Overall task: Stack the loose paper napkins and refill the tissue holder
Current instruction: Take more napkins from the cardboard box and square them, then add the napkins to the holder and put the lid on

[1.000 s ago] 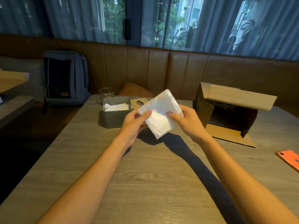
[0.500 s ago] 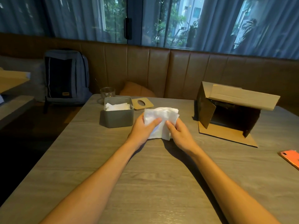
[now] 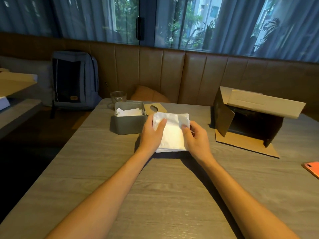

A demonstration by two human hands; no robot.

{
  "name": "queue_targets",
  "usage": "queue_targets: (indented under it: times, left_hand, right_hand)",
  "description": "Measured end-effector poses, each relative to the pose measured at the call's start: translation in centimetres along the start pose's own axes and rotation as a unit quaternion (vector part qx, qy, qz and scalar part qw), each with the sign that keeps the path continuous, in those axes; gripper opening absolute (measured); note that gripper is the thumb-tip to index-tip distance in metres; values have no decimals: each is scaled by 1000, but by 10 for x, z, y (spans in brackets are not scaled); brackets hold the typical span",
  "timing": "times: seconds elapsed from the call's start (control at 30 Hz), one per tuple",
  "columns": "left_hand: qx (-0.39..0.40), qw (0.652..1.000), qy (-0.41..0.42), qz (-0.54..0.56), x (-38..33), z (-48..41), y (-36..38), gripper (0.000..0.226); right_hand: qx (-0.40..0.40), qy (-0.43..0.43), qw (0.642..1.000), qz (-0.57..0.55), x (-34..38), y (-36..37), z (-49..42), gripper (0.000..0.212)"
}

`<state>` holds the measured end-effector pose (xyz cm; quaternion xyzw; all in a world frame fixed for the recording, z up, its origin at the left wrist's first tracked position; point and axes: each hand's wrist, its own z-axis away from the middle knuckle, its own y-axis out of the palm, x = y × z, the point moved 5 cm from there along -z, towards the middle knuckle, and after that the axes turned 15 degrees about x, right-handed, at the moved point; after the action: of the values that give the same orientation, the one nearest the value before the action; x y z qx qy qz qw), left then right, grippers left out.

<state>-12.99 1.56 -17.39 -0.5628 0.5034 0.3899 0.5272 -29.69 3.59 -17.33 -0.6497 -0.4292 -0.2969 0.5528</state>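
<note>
A stack of white paper napkins point(image 3: 171, 132) stands on its lower edge on the table, held between both hands. My left hand point(image 3: 151, 135) grips its left side with the thumb across the front. My right hand point(image 3: 196, 138) pinches the right side. Just to the left sits the grey tissue holder point(image 3: 127, 125), lid off, with white napkins point(image 3: 129, 112) inside. Its wooden lid point(image 3: 155, 107), with an oval slot, lies flat behind the stack.
An open cardboard box point(image 3: 250, 118) lies on its side at the right. An orange phone point(image 3: 312, 169) rests at the table's right edge. A glass point(image 3: 118, 96) stands behind the holder. A backpack point(image 3: 74, 80) leans on the bench at the left.
The napkin stack came down from mid-air, where it was tilted, onto the table. Both hands now square it upright against the tabletop.
</note>
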Motion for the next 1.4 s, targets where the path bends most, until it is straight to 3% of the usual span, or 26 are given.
queue_targets:
  times: [0.13,0.3,0.43,0.57,0.73,0.83,0.97,1.17,1.4]
  left_hand:
    - [-8,995,19,-98,-4,6,-10,46]
    - [53,982,21,-180,-7,9,-16,11]
    - [127,978,-38,-164,8,17,-25,20]
    - [136,983,-47,-117,7,23,-45,26]
    - [83,990,5,-116,-21,13,-92,28]
    - [19,987,24,-158,-38,-1,-127,28]
    - [-22,975,-10,-220,-44,-31,-162,34]
    - [55,945,-59,-317,-37,-65,-167,45]
    - [123,898,-83,-415,-31,-83,-161,43]
  right_hand:
    - [-32,12,999,27,4,-1,1,35]
    - [-38,0,998,41,14,5,3,24]
    - [2,17,996,92,9,15,-2,10]
    - [18,22,992,122,11,25,-4,22]
    - [47,-21,996,67,53,32,-26,32]
    - [72,-68,991,90,88,45,-53,37]
    - [76,-63,988,121,109,70,-97,26]
    - [89,-3,977,192,104,90,-139,21]
    - [155,-13,954,257,95,96,-149,20]
